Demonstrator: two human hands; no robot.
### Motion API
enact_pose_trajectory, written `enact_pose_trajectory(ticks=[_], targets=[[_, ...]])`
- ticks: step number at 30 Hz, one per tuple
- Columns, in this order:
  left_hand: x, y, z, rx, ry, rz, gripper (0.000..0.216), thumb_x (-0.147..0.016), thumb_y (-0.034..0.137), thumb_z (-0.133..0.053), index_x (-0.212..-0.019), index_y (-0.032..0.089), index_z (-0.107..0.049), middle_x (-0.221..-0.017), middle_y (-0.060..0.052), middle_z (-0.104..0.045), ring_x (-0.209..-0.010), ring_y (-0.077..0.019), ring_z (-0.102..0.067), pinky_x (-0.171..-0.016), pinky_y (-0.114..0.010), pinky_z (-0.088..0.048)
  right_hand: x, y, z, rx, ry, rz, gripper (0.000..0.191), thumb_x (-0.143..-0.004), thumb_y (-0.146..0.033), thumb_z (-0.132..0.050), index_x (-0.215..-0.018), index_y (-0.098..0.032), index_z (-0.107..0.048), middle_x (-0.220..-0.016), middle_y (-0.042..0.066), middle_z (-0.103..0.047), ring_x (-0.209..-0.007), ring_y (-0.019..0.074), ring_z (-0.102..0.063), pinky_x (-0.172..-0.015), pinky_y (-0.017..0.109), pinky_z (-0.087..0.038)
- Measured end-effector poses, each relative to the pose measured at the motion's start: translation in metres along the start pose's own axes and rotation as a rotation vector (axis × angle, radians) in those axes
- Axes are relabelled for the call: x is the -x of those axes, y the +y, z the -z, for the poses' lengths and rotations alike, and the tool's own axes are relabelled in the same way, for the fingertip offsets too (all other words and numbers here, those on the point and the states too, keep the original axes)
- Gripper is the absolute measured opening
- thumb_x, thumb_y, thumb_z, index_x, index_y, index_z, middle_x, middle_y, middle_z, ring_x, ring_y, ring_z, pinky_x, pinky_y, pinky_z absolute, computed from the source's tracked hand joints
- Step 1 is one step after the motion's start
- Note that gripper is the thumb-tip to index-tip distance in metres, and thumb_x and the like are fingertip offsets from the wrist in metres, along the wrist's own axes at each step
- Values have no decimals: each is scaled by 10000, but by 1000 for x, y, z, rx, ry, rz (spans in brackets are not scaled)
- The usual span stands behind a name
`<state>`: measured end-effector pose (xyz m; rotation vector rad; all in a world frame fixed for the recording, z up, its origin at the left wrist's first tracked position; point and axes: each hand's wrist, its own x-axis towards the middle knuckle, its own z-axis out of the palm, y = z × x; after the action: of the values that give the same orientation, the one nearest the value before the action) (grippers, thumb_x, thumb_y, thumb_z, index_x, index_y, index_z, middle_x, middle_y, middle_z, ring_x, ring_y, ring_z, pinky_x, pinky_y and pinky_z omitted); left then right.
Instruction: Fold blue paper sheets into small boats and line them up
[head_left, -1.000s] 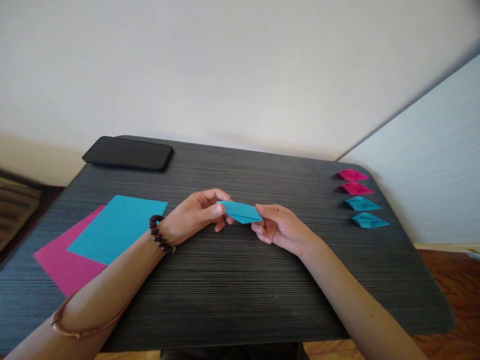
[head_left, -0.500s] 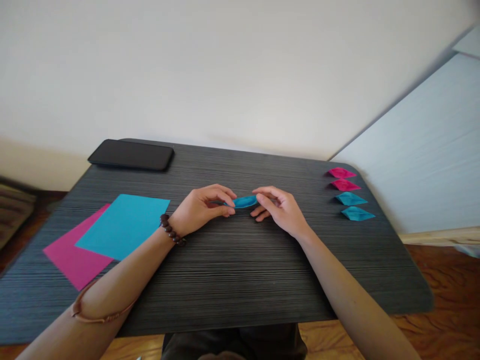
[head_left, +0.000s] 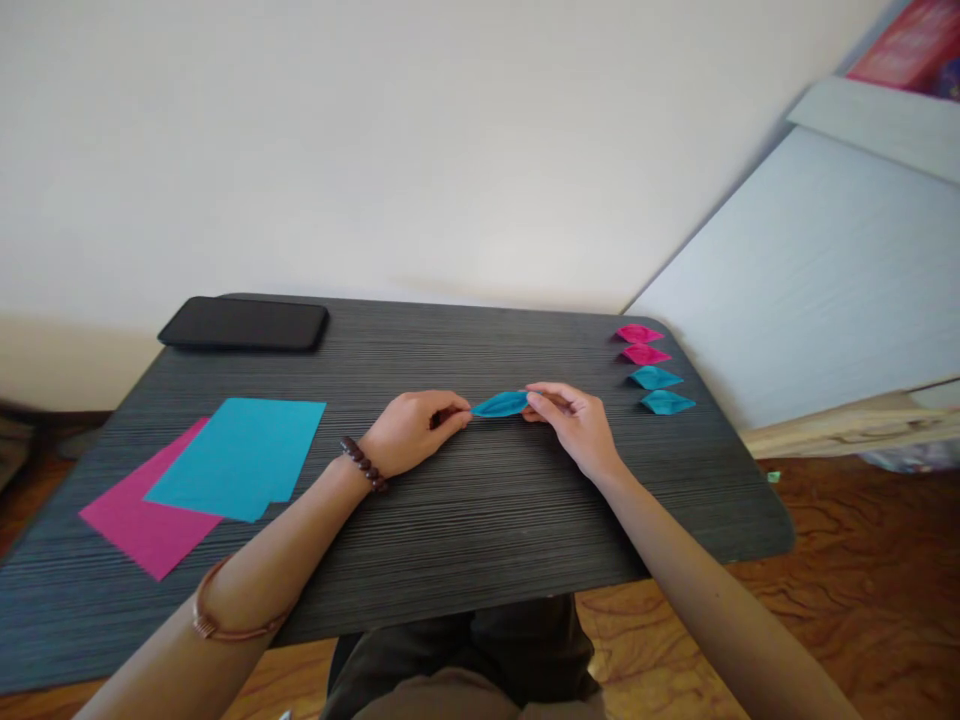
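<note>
A small blue folded paper boat (head_left: 501, 404) is held just above the middle of the table, its two pointed ends to the left and right. My left hand (head_left: 416, 428), with a dark bead bracelet (head_left: 360, 462) at the wrist, pinches the left tip between thumb and fingers. At the other tip, my right hand (head_left: 574, 422) grips the paper with thumb and forefinger. The boat's middle shows between the hands; its ends are partly covered by fingertips.
Two pink paper boats (head_left: 645, 355) and two blue paper boats (head_left: 667, 402) form a column at the table's right edge. A blue sheet (head_left: 240, 450) overlaps a pink sheet (head_left: 146, 525) on the left. Behind them lies a black phone-like slab (head_left: 244, 324). A white wall stands behind the dark table (head_left: 465, 540).
My left fingers have slid outward to the boat's left tip, so more of its blue body shows. The whole view has turned somewhat to the right.
</note>
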<state>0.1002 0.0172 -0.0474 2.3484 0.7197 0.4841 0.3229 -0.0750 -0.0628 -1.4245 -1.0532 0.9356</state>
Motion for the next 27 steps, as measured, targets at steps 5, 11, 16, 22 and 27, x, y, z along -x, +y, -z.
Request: enact_pose_trajectory(ticks=[5, 11, 16, 22, 27], targets=[[-8, 11, -12, -183, -12, -95, 268, -882, 367, -429, -891, 216, -651, -792, -7, -649, -715, -150, -572, -658, -257, -428, 36, 8, 55, 86, 210, 35, 282, -773, -350, -633, -996, -180, -665, -953, 55, -692, -760, 164, -667, -797, 381, -549], [-11, 12, -21, -269, 29, -145, 279, -899, 345, -392, -898, 212, -637, -846, -17, -641, -776, -156, -583, -709, -262, -426, 63, 23, 117, 95, 515, 120, 289, -761, -336, -641, -995, -169, -663, -945, 63, -686, -733, 161, -662, -786, 394, -553], [-10, 11, -22, -299, 39, -159, 294, -903, 346, -377, -901, 205, -635, -837, -25, -627, -767, -156, -573, -695, -262, -429, 73, 36, 164, 128, 674, 105, 347, -738, -377, -646, -1002, -151, -656, -797, 59, -685, -651, 170, -668, -598, 320, -577], [-8, 15, -27, -335, 54, -219, 271, -876, 369, -435, -979, 229, -644, -1032, -56, -614, -983, -220, -518, -890, -386, -387, 69, 47, 186, 239, 720, 44, 403, -721, -431, -640, -986, -129, -657, -872, 93, -687, -634, 177, -681, -376, 190, -475], [-6, 17, -33, -391, 25, -234, 327, -875, 400, -436, -1130, 265, -589, -1270, -51, -516, -1180, -251, -416, -997, -448, -308, 63, 52, 185, 295, 722, 34, 452, -728, -466, -615, -1013, -116, -644, -874, 107, -687, -672, 198, -688, -333, 169, -426]])
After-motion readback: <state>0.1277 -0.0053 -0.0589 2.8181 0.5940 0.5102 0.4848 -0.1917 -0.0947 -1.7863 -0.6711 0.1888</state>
